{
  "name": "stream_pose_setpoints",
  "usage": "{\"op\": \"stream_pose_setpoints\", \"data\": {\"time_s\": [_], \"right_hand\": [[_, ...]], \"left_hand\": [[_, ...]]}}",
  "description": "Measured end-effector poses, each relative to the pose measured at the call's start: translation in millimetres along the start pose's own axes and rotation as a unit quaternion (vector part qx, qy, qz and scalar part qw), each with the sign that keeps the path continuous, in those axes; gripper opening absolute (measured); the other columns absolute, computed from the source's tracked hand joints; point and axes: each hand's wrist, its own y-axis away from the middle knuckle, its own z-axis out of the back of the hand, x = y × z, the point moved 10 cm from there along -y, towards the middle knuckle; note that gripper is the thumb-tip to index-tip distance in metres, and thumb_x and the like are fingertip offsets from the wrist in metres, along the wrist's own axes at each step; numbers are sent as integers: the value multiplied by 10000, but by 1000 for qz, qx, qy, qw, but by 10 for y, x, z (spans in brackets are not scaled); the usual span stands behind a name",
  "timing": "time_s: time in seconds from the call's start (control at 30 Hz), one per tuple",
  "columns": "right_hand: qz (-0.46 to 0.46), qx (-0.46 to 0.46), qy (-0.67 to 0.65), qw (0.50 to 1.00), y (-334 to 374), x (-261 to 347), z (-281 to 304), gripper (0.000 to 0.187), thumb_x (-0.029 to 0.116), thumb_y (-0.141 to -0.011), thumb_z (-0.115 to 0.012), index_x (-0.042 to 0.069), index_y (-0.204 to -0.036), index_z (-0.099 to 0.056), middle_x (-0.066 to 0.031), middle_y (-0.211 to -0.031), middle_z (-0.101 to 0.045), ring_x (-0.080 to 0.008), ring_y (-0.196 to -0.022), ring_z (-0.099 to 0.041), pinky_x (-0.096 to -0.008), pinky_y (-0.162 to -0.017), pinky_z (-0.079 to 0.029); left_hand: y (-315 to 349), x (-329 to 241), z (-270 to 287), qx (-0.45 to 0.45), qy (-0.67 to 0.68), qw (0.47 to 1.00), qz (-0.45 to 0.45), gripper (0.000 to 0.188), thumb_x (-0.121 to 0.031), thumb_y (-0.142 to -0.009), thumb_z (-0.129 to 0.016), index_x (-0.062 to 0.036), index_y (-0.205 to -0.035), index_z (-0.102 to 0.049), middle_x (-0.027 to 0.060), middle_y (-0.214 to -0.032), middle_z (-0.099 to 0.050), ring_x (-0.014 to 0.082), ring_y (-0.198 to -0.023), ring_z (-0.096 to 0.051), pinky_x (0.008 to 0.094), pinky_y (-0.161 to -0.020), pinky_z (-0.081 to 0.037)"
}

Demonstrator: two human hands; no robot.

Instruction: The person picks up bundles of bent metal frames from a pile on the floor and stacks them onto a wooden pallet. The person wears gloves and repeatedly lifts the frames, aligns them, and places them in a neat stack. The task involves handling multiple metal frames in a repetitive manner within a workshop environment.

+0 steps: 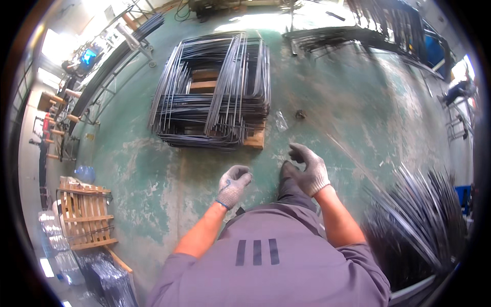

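My left hand (234, 185), in a pale knitted work glove with a blue cuff edge, hangs in front of my body. Its fingers are loosely curled, a little apart from the thumb, with nothing visible in them. To the right, my right hand (309, 170) wears a similar glove with darker fingertips. Its fingers bend inward with a gap to the thumb, and it too appears to hold nothing. Ahead of both hands lies a large stack of bent dark metal rod frames (209, 97) on a wooden pallet (255, 139). Neither hand touches the stack.
Long dark metal rods (409, 220) fill the lower right. Another rod heap (353, 37) lies far right. A clear plastic scrap (281, 121) and a small dark object (300, 114) are on the green floor. Wooden pallets (87, 217) and a wheeled rack (110, 66) stand at left.
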Motion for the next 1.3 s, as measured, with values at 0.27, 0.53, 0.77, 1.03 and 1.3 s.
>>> {"op": "stream_pose_setpoints", "data": {"time_s": [0.27,0.53,0.77,1.03,1.3], "right_hand": [[-202,60,-3,978,-1569,-1975,-648,564,251,-895,-847,21,-1394,-718,-162,-1173,-827,-261,-1098,-793,-375,-1007,-610],[-220,67,4,973,-3270,-2170,-1433,560,218,-928,-856,-15,-1410,-690,-155,-1227,-810,-216,-1127,-766,-357,-1006,-600],[-262,73,12,962,-4285,-3041,-2517,688,341,-893,-904,-12,-1438,-677,-154,-1233,-811,-216,-1128,-769,-360,-1017,-602],[-259,98,72,958,-6116,-4200,-3829,992,426,-824,-948,4,-1610,-515,-243,-1440,-714,-362,-1343,-695,-419,-1149,-549],[-380,94,-197,899,-7209,-5178,-4972,990,473,-904,-917,-78,-1606,-487,-258,-1506,-670,-334,-1383,-666,-428,-1165,-531]], "left_hand": [[-1818,-511,732,-139,-96,984,-56,303,-158,-1031,-764,12,-1278,-725,81,-1088,-777,159,-1014,-727,331,-932,-582],[-3695,-788,1790,-204,-260,942,-51,445,-263,-1006,-816,12,-1338,-706,138,-1155,-803,225,-1076,-762,374,-996,-596],[-5180,-191,2407,-194,-282,939,45,686,-370,-965,-858,22,-1483,-635,251,-1387,-741,358,-1293,-723,442,-1110,-561],[-6853,685,2860,-192,-365,909,56,844,-429,-969,-845,65,-1576,-527,310,-1534,-641,419,-1454,-617,469,-1224,-477],[-8193,1447,2705,-154,-336,915,163,1095,-629,-926,-794,88,-1660,-413,342,-1588,-583,460,-1519,-539,442,-1261,-431]]}}
